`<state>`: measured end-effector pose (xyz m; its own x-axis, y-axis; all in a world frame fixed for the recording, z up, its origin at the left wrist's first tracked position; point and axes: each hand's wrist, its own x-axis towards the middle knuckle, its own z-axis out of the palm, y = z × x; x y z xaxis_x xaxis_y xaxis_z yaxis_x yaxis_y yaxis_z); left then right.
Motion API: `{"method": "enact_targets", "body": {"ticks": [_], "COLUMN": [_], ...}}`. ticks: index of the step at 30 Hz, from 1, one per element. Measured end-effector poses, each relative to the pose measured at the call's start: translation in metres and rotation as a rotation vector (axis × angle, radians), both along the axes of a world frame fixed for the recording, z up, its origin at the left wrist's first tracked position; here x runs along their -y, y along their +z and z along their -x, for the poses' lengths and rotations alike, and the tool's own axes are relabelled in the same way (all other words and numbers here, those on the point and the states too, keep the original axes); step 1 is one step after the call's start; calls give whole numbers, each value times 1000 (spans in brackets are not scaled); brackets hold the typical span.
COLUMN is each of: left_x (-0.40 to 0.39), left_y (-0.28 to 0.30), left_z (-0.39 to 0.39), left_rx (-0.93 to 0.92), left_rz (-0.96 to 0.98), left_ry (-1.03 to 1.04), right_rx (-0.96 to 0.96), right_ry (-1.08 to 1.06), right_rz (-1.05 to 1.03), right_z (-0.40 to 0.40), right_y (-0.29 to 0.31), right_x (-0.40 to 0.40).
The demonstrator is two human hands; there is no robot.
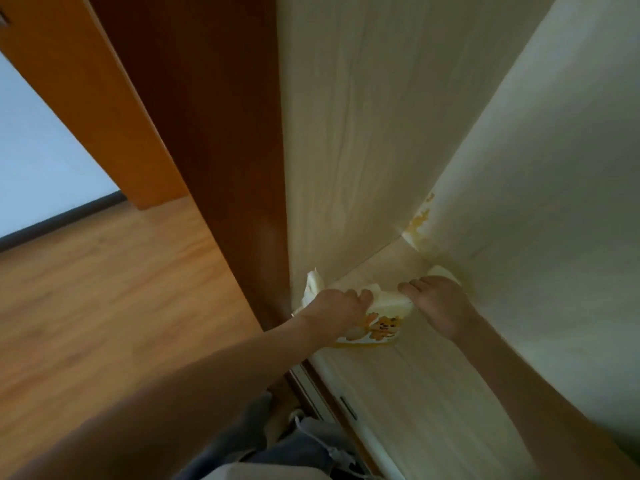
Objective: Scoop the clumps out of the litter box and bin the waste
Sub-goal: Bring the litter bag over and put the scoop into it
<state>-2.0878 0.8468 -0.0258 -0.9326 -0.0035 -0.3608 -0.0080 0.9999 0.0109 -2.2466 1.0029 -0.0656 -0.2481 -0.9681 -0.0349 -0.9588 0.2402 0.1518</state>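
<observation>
Both hands are on a soft cream-and-yellow plastic pack with an orange cartoon tiger print (pixel 381 322), lying on the pale wood-grain shelf surface (pixel 415 382) in the corner where the pale wood-grain back panel (pixel 346 133) meets the pale side panel (pixel 554 168).

Left hand (pixel 337 310) is on the pack's near-left end, fingers (pixel 363 296) curled over the crumpled top, gripping it. Right hand (pixel 438 303) is at the pack's right end, knuckles up, fingers (pixel 407 287) bent down at the pack's edge; looks like a pinch on the film, but fingertips are hidden, so can't tell for sure.

Litter box, scoop, clumps, bin: none in view. Judging from the task, this is prob. a bag or liner pack being fetched or opened, i.e. prep stage, scooping not begun.

Risks from here:
- Pack is floppy and gripped only by thin film; a hard tug apart could tear it wider than wanted, or spill contents onto the shelf.
- Pack's far end sits tight in the corner by the side panel; pulling it out w/o lifting could snag it.
- Pack's near edge is close to the shelf front; if one grip slips it could drop toward the orange-brown wood floor (pixel 104 289) left of the pack.
- Frame is motion-blurred, so the pack's opening isn't readable.
</observation>
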Motion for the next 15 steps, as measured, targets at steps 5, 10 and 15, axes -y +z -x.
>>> {"method": "enact_targets", "body": {"ticks": [5, 10, 15], "left_x": [-2, -3, 4], "left_y": [-21, -61, -85], "left_z": [21, 24, 24], "left_rx": [22, 64, -1], "left_rz": [-56, -120, -168], "left_ry": [145, 232, 268], "right_rx": [39, 1, 37], "right_ry": [28, 124, 155], "right_rz": [-80, -123, -74], "right_z": [37, 51, 58], "right_y": [-10, -47, -62], "right_x": [20, 30, 30]}}
